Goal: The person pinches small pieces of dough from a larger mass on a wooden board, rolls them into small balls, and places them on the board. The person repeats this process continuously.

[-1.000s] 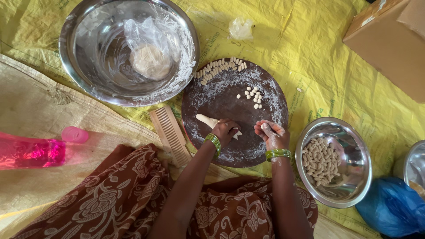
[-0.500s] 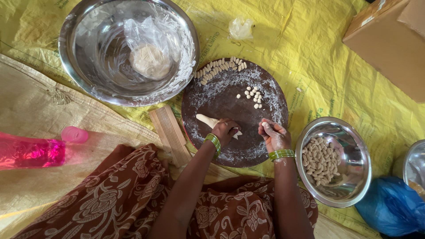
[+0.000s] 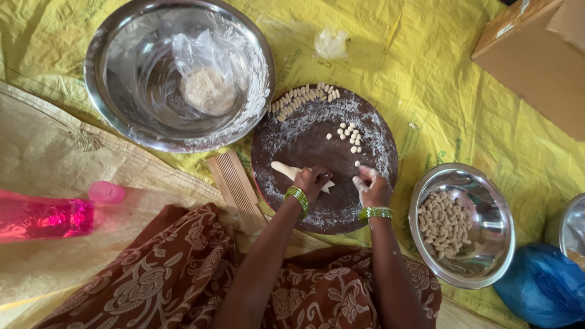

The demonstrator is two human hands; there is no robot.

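The right hand (image 3: 372, 187) has crept forward on the board (image 3: 304, 137) since a second ago, its floury fingertips now pressing down close under the loose pieces (image 3: 348, 136) (one small bit lies just off its fingertips). Earlier it sat further back with the fingers curled up. The left hand (image 3: 312, 181), gripping the dough roll (image 3: 285, 170), has shifted only a hair, if at all; too slight to be sure.

To your upper left sits a large steel bowl (image 3: 122, 131) holding a plastic bag of dough (image 3: 207, 79). A pink bottle (image 3: 52, 213) lies on the sack at your left. A cardboard box (image 3: 536, 61) fills the upper right corner, a blue bag (image 3: 542, 286) the lower right.
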